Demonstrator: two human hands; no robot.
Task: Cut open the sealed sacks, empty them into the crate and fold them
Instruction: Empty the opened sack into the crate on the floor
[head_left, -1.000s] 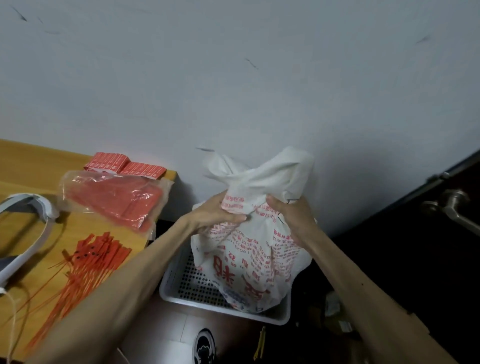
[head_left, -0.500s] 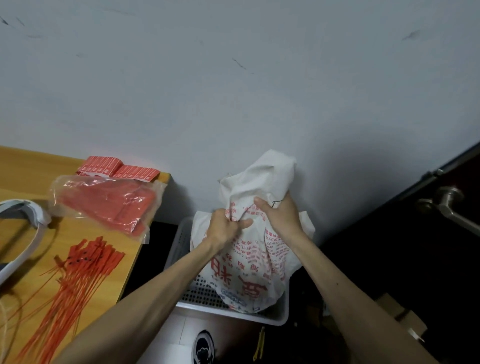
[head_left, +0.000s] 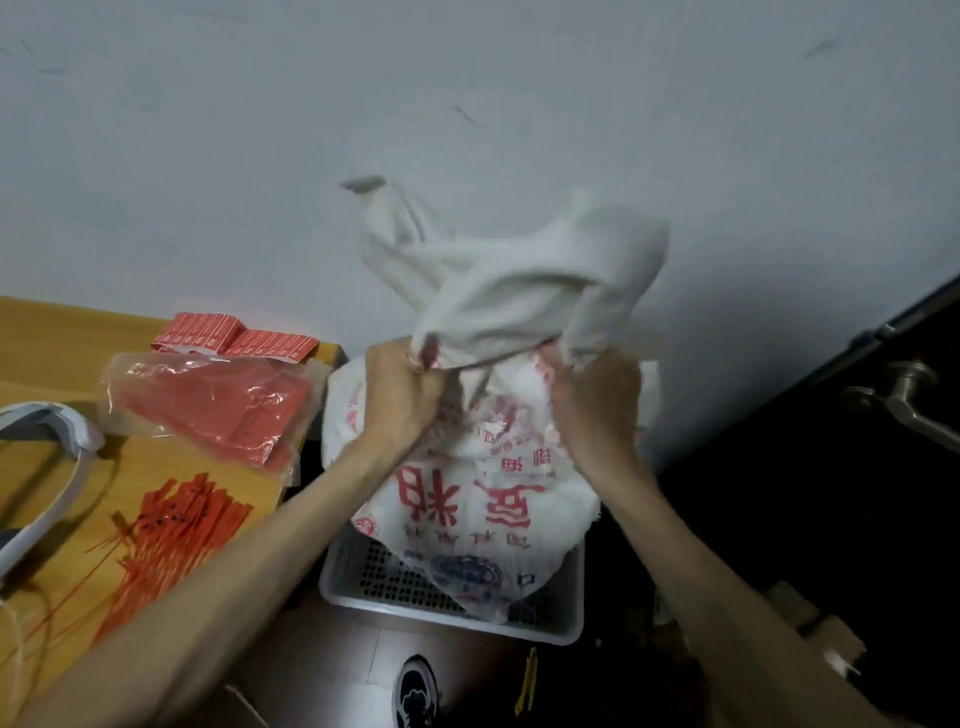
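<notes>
White woven sack shows big red characters, upside down and too blurred to read, plus a blue round emblem low down. It stands in the perforated crate. Left hand and right hand each clutch its bunched neck, now wider apart than half a second ago, the top flaring.

**Both hands on the sack over the crate**

The left hand and right hand each grip the bunched neck of a white sack printed in red, its bottom resting in a perforated white crate on the floor. The loose top flops above the fists, blurred. On the wooden counter to the left lie red zip ties and a plastic bag of red pieces.
</notes>
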